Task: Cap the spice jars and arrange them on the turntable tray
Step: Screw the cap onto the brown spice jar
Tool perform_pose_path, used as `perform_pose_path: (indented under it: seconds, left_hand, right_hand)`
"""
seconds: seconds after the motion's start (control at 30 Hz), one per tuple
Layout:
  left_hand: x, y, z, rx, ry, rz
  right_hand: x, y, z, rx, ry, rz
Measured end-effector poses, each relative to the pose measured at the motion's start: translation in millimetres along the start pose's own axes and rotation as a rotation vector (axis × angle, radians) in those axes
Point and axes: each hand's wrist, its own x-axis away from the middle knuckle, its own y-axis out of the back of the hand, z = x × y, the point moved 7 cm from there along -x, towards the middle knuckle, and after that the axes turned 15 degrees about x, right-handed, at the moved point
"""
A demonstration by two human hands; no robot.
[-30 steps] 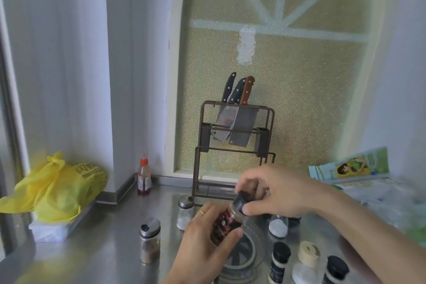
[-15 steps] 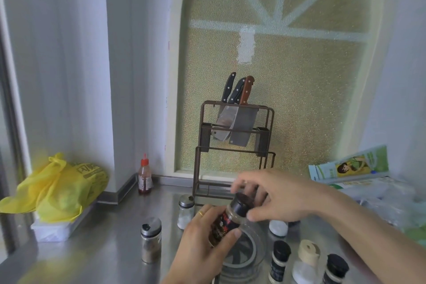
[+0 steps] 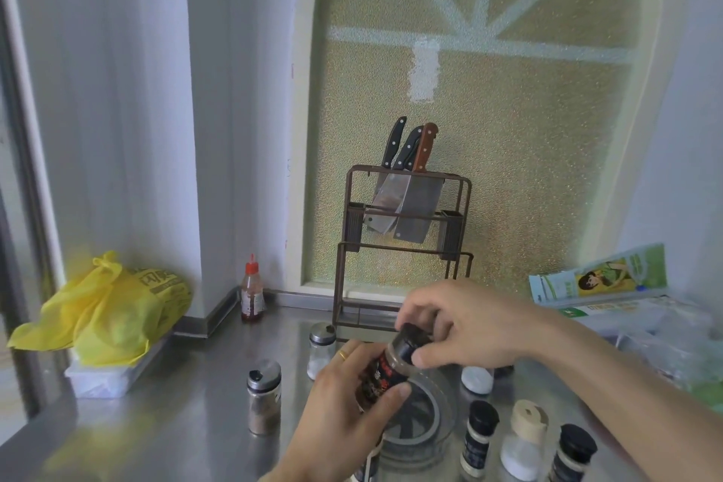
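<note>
My left hand (image 3: 344,415) grips a dark-labelled spice jar (image 3: 381,378), tilted, above the clear turntable tray (image 3: 418,438). My right hand (image 3: 465,329) pinches the jar's black cap (image 3: 410,342) with thumb and fingers. On the steel counter stand a silver-lidded jar (image 3: 264,397), a small glass shaker (image 3: 321,348), a white-filled jar (image 3: 477,380) behind the tray, and at the front right a black-capped jar (image 3: 479,438), a cream-capped jar (image 3: 526,442) and another black-capped jar (image 3: 573,454).
A knife rack (image 3: 407,243) with cleavers stands at the back by the window. A red-capped sauce bottle (image 3: 251,292) is in the corner. A yellow plastic bag (image 3: 109,313) lies on a white tray at left. Boxes and plastic packaging (image 3: 610,286) crowd the right side.
My right hand has shifted its fingers round the cap, which sits lower against the jar's neck. The left hand keeps holding the jar in about the same spot.
</note>
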Motion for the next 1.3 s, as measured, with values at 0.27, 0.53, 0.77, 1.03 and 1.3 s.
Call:
perform_pose_path:
  seconds: [0.27,0.53,0.77,1.03,1.3]
  left_hand:
    - [7.8,10.3,-3.7,-0.054,0.0,-0.057]
    - [9.3,48.0,7.1,-0.109,0.118,-0.216]
    - [-12.5,104.5,25.5,-0.318,0.194,-0.278]
    - [8.6,142.0,67.0,-0.443,0.332,-0.284]
    - [1.4,167.1,117.4,-0.455,0.445,-0.282]
  right_hand:
    - [-10.5,-9.1,10.2,-0.042,0.02,-0.094]
    - [-41.0,-17.3,43.9,-0.033,-0.004,-0.252]
    - [-101.6,-22.6,62.6,-0.05,-0.085,-0.412]
    - [-166.4,-93.5,61.2,0.032,-0.192,-0.187]
    - [-190.8,-160.9,54.0,0.07,-0.218,-0.035]
